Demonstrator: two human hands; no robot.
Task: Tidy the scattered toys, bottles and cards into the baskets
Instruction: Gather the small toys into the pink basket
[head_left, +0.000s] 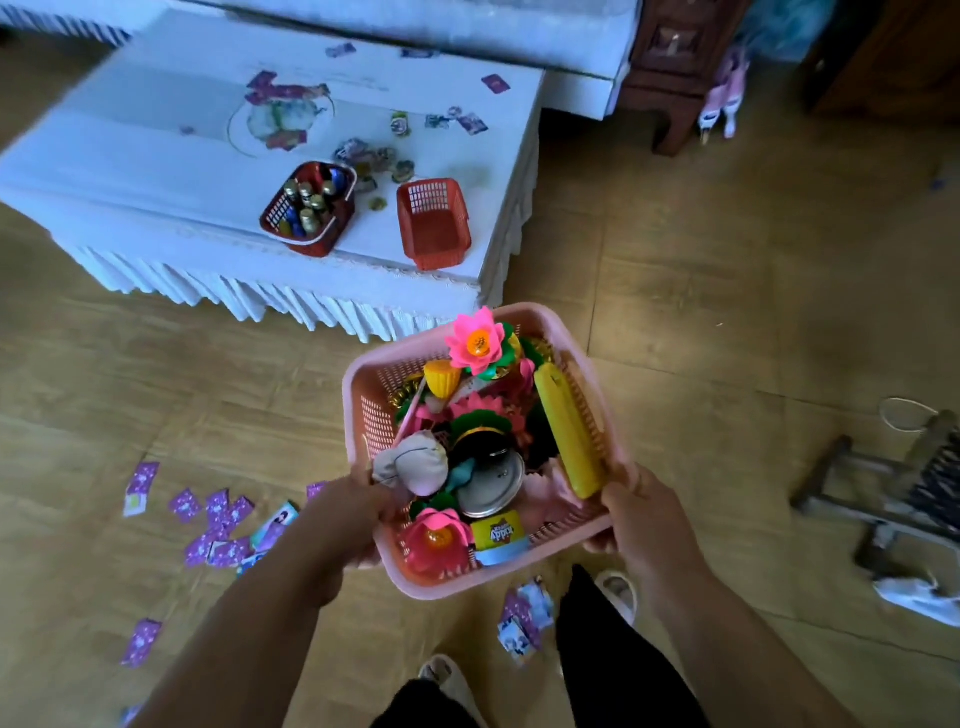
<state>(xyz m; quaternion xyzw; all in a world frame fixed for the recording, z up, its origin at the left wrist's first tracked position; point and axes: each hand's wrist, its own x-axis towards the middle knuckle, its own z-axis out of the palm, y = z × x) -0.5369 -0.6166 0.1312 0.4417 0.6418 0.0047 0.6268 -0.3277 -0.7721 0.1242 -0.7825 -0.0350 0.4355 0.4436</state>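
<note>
I hold a pink basket (374, 384) above the floor, full of toys: pink lotus flowers (475, 340), a yellow corn cob (569, 436), a metal lid (488, 480) and a small yellow packet. My left hand (345, 512) grips its near-left rim, my right hand (641, 512) its near-right rim. On the white table (156, 171) stand a red basket of small bottles (309, 208) and an empty red basket (434, 223). Purple cards (218, 525) lie scattered on the floor at left, more cards (524, 618) by my feet, others on the table.
A folding stool (893, 493) stands on the floor at the right, with a white cloth beside it. A dark wooden cabinet (675, 67) and a pink toy (724, 98) are at the back right. Round badges and cards (374, 158) lie on the table behind the baskets.
</note>
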